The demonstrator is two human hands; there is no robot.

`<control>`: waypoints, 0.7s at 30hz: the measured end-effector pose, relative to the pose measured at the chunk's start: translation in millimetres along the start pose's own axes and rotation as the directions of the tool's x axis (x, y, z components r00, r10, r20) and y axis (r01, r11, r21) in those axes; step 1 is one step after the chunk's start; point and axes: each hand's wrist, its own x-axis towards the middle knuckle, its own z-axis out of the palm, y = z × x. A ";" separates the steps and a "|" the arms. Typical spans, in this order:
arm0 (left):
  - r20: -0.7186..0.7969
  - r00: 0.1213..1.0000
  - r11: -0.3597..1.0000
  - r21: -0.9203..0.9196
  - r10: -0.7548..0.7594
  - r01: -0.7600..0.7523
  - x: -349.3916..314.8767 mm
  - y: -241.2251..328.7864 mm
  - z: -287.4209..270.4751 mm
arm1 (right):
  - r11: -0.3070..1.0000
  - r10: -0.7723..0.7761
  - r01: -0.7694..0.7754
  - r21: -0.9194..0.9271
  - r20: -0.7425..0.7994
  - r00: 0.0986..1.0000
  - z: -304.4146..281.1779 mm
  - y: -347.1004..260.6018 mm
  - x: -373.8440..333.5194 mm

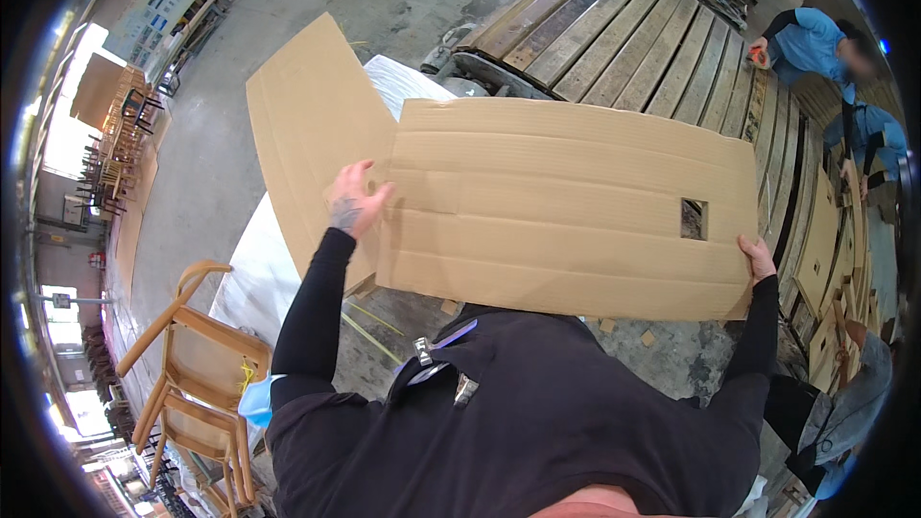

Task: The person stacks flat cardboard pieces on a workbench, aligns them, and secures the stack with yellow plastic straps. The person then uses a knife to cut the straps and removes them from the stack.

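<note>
A wide sheet of brown corrugated cardboard (556,201) spans the space before my chest, with a small square hole towards its right end. My right hand (758,257) grips its right edge, thumb on the near face; the other fingers are hidden behind. At the opposite edge, my left hand (357,200) has its fingers apart, beside the sheet and over a second cardboard piece (312,125). That piece slants away to the left, partly covered by the wide sheet. Whether the two pieces are joined, I cannot tell.
Beyond the cardboard stretches a slatted wooden platform (633,38). White sheeting (254,264) lies at left, near wooden chair frames (197,355). Co-workers in blue (811,43) stand at right, one holding an orange tape roll (760,56). Cardboard scraps (607,325) lie on the floor.
</note>
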 end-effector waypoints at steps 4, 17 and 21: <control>0.260 0.937 0.969 0.145 -0.234 0.202 5.2 67.0 51.7 | 0.996 -0.087 0.088 -0.010 0.065 0.994 -49.1 -3.7 -18.0; 0.433 0.846 0.950 0.139 -0.312 0.279 20.3 82.6 55.6 | 0.969 -0.224 0.227 -0.098 0.036 0.974 -57.2 -45.9 -32.5; 0.371 0.855 0.932 0.154 -0.361 0.327 14.4 87.6 61.0 | 0.960 -0.252 0.253 -0.120 0.026 0.967 -56.4 -65.7 -47.7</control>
